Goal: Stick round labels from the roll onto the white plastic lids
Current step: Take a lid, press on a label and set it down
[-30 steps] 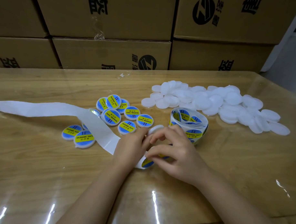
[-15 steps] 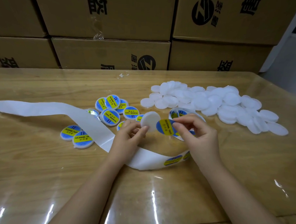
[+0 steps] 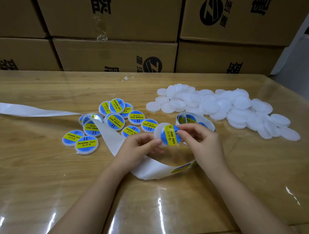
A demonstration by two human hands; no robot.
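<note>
Both grips are working above the desk (image 3: 43,165): left hand (image 3: 136,149) is pinching the white lid (image 3: 157,134), right hand (image 3: 203,144) is pinching the label (image 3: 170,135), now overlapping the lid rather than apart, so sticking is starting.

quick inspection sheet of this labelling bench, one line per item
surface: wooden table under glossy clear film
job's things: label roll in the middle; pile of plain white lids at right; labelled lids at left; spent backing strip trailing left
clutter: small clear scrap near the table's far edge
hands: left hand holds a white lid; right hand pinches a round label over it
cables: nothing seen
surroundings: stacked cardboard boxes behind the table
</note>
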